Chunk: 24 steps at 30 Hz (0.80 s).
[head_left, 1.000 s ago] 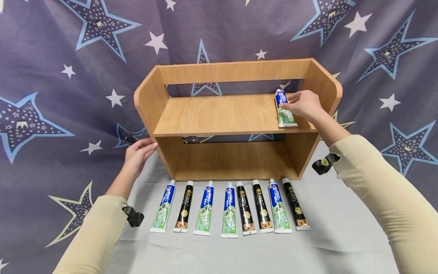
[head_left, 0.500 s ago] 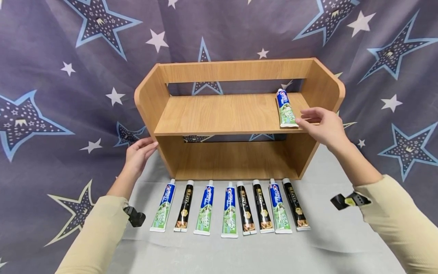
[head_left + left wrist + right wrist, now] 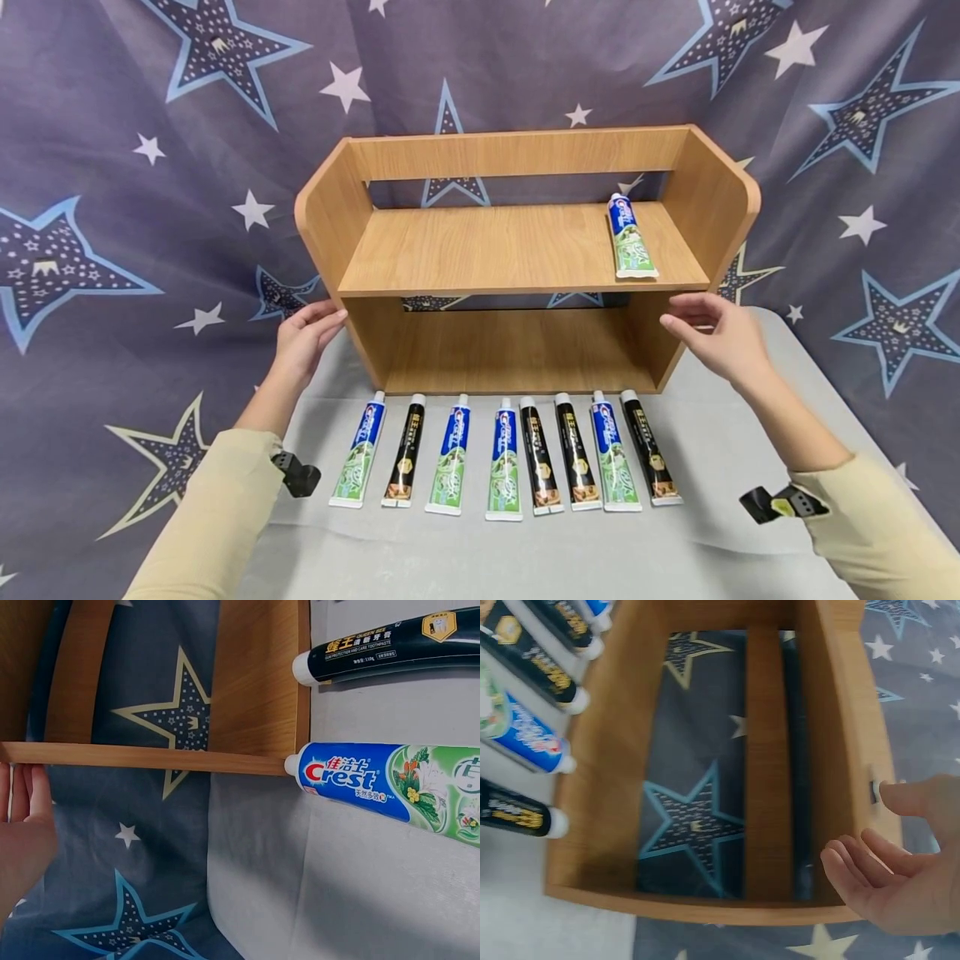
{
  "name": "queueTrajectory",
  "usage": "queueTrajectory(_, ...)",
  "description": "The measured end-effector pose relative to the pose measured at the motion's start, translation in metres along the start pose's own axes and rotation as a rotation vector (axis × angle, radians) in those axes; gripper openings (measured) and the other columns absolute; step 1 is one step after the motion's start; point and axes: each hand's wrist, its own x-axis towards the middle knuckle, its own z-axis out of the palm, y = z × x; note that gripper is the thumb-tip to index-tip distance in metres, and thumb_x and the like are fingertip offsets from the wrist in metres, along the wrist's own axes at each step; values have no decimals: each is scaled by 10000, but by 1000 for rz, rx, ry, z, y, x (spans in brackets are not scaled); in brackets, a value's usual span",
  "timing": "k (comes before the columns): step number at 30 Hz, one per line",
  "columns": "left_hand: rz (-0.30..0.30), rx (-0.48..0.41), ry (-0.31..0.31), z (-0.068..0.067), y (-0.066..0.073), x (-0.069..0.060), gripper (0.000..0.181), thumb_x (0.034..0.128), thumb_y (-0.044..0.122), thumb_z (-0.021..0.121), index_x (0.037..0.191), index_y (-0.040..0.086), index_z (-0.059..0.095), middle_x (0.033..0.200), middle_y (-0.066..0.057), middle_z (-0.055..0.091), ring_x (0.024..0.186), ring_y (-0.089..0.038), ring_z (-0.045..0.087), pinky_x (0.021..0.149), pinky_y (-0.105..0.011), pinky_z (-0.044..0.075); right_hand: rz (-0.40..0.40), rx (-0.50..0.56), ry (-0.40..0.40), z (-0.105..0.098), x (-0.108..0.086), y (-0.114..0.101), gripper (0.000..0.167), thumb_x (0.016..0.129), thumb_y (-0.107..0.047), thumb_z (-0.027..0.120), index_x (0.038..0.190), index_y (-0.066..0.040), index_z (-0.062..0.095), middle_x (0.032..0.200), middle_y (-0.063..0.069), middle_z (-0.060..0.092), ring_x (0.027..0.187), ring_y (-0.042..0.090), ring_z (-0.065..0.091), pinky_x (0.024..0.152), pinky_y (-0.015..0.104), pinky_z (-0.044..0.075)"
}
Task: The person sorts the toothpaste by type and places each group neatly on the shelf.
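Note:
A blue and green Crest toothpaste tube [image 3: 632, 237] lies on the upper board of a wooden shelf [image 3: 480, 250], toward its right end, cap to the back. My right hand [image 3: 720, 335] holds nothing; its fingers are loosely bent in front of the shelf's right side, below that tube. In the right wrist view the right hand [image 3: 907, 874] hovers by the shelf's edge, thumb apart from the fingers. My left hand [image 3: 302, 340] touches the outside of the left side panel with its fingertips. The left wrist view shows part of this left hand [image 3: 26, 832] against the panel.
Several tubes lie in a row before the shelf, Crest ones such as this tube [image 3: 360, 454] and black toothpaste tubes such as this one [image 3: 405, 454]. They rest on a pale tablecloth [image 3: 420, 558]. A star-patterned curtain [image 3: 187, 167] hangs behind.
My right hand has let go of the Crest tube on the upper board and drawn back, down and to the right. The left hand has stayed on the side panel.

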Motion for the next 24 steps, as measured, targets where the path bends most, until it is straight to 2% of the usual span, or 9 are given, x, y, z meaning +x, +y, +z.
queueTrajectory(4, 0, 8, -2, 0, 0, 0, 185, 849, -21, 686, 892, 158, 671, 875, 46, 665, 805, -17, 694, 854, -153, 573, -3, -18, -24, 10, -7, 14, 360, 906, -254, 669, 1130, 25, 638, 1058, 263, 688, 745, -155, 513, 584, 64, 494)
queueTrajectory(8, 6, 18, -5, 1, 0, -1, 184, 854, -15, 683, 899, 163, 666, 881, 52, 665, 817, -10, 693, 846, -142, 572, 18, -34, -70, 22, -13, 27, 349, 910, -234, 665, 1119, 43, 633, 1042, 271, 691, 819, 132, 660, 582, 107, 514)
queueTrajectory(11, 10, 23, -4, 1, 0, -2, 176, 856, -3, 685, 902, 165, 665, 886, 57, 667, 815, -9, 694, 863, -148, 564, 31, -47, -94, 31, -17, 39, 332, 911, -211, 662, 1105, 57, 633, 1023, 273, 694, 880, 322, 678, 582, 125, 523)
queueTrajectory(14, 10, 14, -5, 1, 0, -2, 176, 858, -7, 682, 899, 163, 668, 883, 56, 670, 808, -13, 695, 872, -155, 560, 51, -53, -120, 39, -21, 50, 327, 910, -191, 657, 1103, 71, 630, 1023, 278, 691, 894, 365, 676, 585, 141, 527)
queueTrajectory(20, 9, 8, -4, 1, 0, -3, 185, 858, -17, 676, 892, 164, 673, 884, 52, 666, 807, -11, 695, 869, -153, 563, 98, -63, -181, 54, -29, 67, 338, 896, -184, 676, 1100, 81, 622, 1012, 267, 692, 882, 353, 682, 598, 183, 543)
queueTrajectory(24, 11, 14, -2, 2, 0, -3, 195, 861, -25, 669, 894, 167, 670, 891, 54, 664, 812, -6, 694, 898, -170, 548, 95, -85, -208, 64, -36, 77, 321, 880, -165, 686, 1070, 87, 625, 965, 247, 704, 841, 333, 696, 612, 208, 559)
